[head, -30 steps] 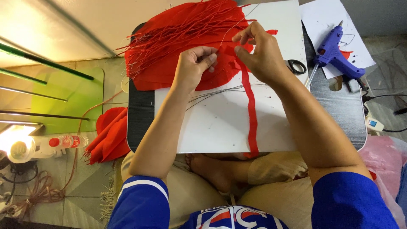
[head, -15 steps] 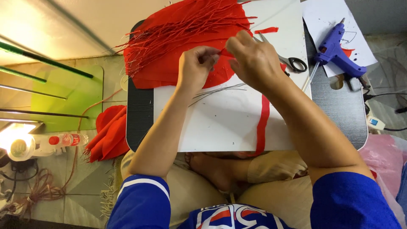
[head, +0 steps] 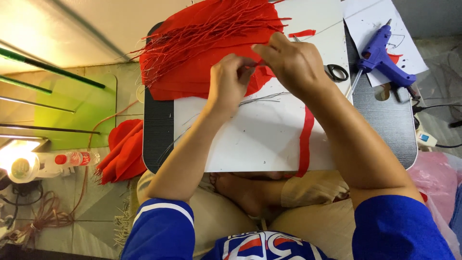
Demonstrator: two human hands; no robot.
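— Where is the work?

— On the worktop (head: 250, 144), at twelve o'clock. My left hand (head: 230, 82) and right hand (head: 293, 62) both pinch shut on a thin wire (head: 257, 63), just over the red fabric (head: 202, 72).

— And the red strip (head: 305, 139)?

— It trails toward five o'clock. I judge a firm pinch and steady tension make a neat wrap.
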